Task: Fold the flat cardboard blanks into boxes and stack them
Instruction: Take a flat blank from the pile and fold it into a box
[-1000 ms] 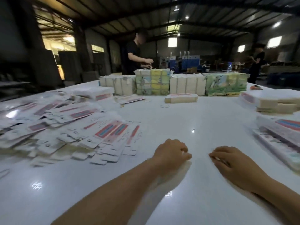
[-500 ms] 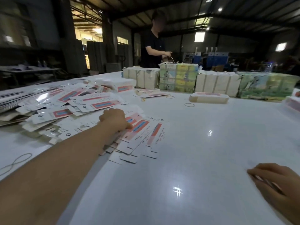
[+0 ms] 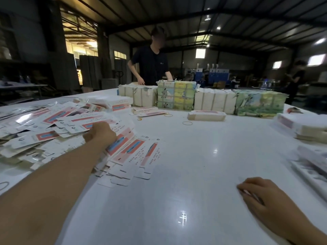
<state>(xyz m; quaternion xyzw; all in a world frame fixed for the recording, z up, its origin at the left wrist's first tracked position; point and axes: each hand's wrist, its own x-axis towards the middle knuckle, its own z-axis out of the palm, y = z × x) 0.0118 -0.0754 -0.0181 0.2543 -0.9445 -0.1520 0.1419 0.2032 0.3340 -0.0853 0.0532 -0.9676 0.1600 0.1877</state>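
The left hand (image 3: pixel 100 136) lies on the loose heap of flat blanks (image 3: pixel 58 124), fingers curled down onto the top sheets; whether it has pinched one or only presses on them cannot be told, since the fingertips are hidden behind the knuckles. The right hand (image 3: pixel 260 195) rests on the bare table (image 3: pixel 185 174) near its near right edge, fingers loosely bent, holding nothing.

The heap spreads over the table's left side. Just beside the left hand a fan of blanks (image 3: pixel 131 152) lies face up, their long axes running from the near edge up and to the right toward the far side, their tab ends toward the person.

Judged from how things lie, this round is at its start: a blank is being picked and no fold is made. Some work appears done, for what look like folded boxes are stacked near the right edge (image 3: pixel 304 126) and one long box (image 3: pixel 206 115) lies alone toward the far edge, before a row of bound bundles (image 3: pixel 177 96). The large heap remains.
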